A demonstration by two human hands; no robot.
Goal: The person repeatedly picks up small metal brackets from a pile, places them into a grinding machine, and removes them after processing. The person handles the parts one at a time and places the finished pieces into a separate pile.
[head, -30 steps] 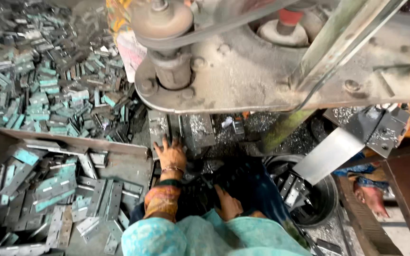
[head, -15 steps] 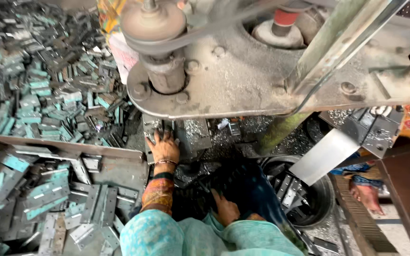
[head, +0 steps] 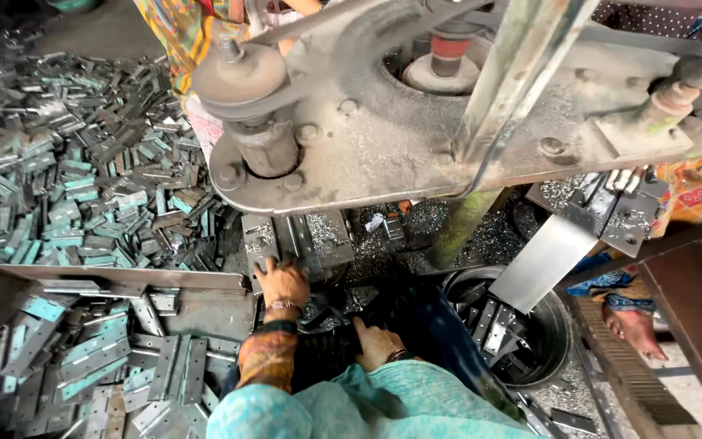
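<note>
My left hand reaches forward under the grey press machine, its fingers resting on a flat metal piece at the die block; whether they grip it I cannot tell. My right hand lies low against dark cloth at my lap, fingers curled, and nothing shows in it. My sleeves are turquoise with a patterned orange cuff on the left arm.
A metal tray of hinge plates sits at the left front. A large heap of grey and teal metal plates covers the floor behind it. A black bucket with metal pieces stands at the right, beside another person's bare foot.
My left hand has stayed at the die block with only slight shifts. The view has tilted a little, lifting the machine higher in frame.
</note>
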